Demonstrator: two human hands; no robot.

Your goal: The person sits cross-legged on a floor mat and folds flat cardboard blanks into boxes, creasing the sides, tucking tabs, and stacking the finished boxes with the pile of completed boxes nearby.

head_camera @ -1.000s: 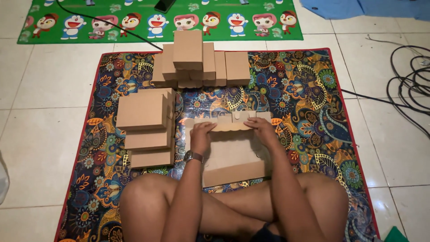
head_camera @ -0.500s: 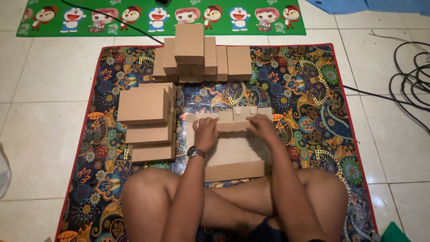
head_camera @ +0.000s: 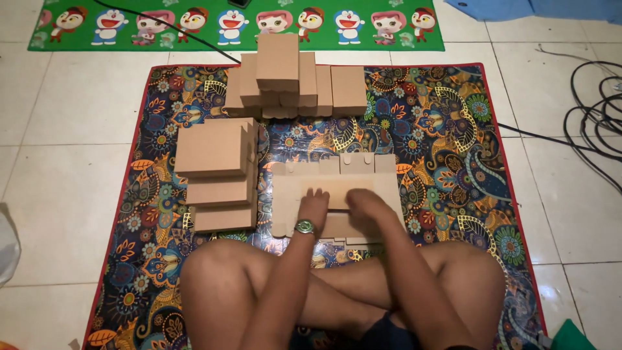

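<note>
— Where are your fingers?

— My left hand (head_camera: 313, 203) and right hand (head_camera: 367, 205) press flat, fingers spread, gripping nothing, on the unfolded cardboard box blank (head_camera: 337, 188). It lies directly under both, long axis left to right.

— Around it?

— Patterned mat (head_camera: 453, 129), stacked flat boxes (head_camera: 216, 170) to my left, folded boxes (head_camera: 295, 84) beyond, tiled floor (head_camera: 58, 168).

home floor, white tiles (head_camera: 65, 194), patterned mat (head_camera: 440, 129), cartoon rug (head_camera: 194, 26), cardboard boxes (head_camera: 285, 78)

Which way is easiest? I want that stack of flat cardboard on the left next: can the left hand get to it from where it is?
Probably yes: the left hand rests on the unfolded box, and only bare mat lies between it and the flat stack.
</note>
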